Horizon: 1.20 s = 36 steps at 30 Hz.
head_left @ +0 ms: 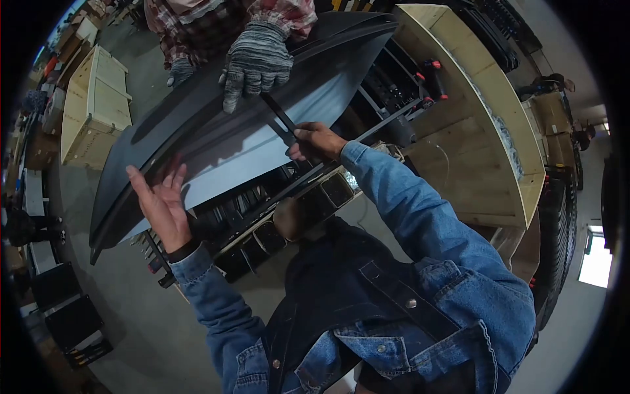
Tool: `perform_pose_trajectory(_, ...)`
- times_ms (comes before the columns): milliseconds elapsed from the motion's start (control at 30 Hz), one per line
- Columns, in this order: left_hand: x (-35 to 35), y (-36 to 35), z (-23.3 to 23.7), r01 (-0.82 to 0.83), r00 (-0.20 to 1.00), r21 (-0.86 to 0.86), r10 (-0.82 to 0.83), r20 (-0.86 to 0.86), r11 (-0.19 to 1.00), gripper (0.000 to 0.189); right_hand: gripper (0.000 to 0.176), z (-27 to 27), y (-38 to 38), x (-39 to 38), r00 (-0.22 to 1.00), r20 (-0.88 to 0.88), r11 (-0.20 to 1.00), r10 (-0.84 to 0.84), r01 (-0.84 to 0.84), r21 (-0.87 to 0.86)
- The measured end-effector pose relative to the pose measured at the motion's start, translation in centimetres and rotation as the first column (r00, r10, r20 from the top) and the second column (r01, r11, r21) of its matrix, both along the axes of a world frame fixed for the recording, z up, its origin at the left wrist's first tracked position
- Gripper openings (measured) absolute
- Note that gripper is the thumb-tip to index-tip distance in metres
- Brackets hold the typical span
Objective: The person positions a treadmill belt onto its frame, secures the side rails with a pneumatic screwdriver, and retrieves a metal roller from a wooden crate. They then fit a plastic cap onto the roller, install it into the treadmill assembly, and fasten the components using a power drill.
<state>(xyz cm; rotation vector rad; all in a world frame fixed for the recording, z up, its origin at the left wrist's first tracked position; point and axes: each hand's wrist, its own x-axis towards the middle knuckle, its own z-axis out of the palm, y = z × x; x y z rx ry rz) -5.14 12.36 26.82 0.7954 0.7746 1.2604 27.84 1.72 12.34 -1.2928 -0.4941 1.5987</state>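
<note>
A large, dark, curved panel [216,111] spans the top of the view, tilted, with a smooth grey underside. At its lower left edge is my left hand [164,207], palm up with the fingers apart; it seems to touch the rim, but contact is partly hidden. My right hand [318,141] is closed round a narrow black bar [279,111] that slants up to the panel's rim. Across from me, a co-worker's gloved hand [256,62] rests on the panel near the bar's upper end. Their other gloved hand [180,71] is at the panel's far edge.
Beneath the panel is a dark metal frame [262,233] with rectangular openings. An open wooden crate [453,148] stands on the right, and a closed wooden crate [98,108] on the left. Red-and-black tools [433,82] lie near the right crate. Black padded items [72,315] are at lower left.
</note>
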Motion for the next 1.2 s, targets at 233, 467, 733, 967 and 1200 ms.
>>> perform_pose_trajectory(233,-1.4,1.0,-0.8,-0.065,0.997,-0.124,0.071,0.043,0.99,0.028,0.041,-1.8,0.9,-0.5,0.993,0.096,0.998,0.065,-0.064,-0.015)
perform_pose_trajectory(467,-1.7,0.7,-0.8,-0.157,0.981,-0.28,0.183,0.068,0.947,0.019,0.054,-0.8,-1.0,1.9,0.703,0.685,0.954,0.19,-0.298,0.041)
perform_pose_trajectory(733,-2.0,-1.1,-2.9,-0.262,0.962,-0.353,0.274,-0.016,0.898,0.015,0.073,11.3,-6.1,16.9,0.909,-0.186,0.851,-0.372,0.415,0.323)
perform_pose_trajectory(967,-0.1,-8.4,-10.5,-0.194,0.977,-0.383,0.215,0.011,0.903,0.02,0.049,8.2,-6.7,21.1,0.872,0.216,0.897,-0.44,0.439,0.055)
perform_pose_trajectory(1200,-1.8,-10.1,-17.1,-0.355,0.934,-0.563,0.304,-0.186,0.747,0.029,0.038,3.5,-8.5,22.1,0.757,0.623,0.957,-0.197,0.287,-0.045)
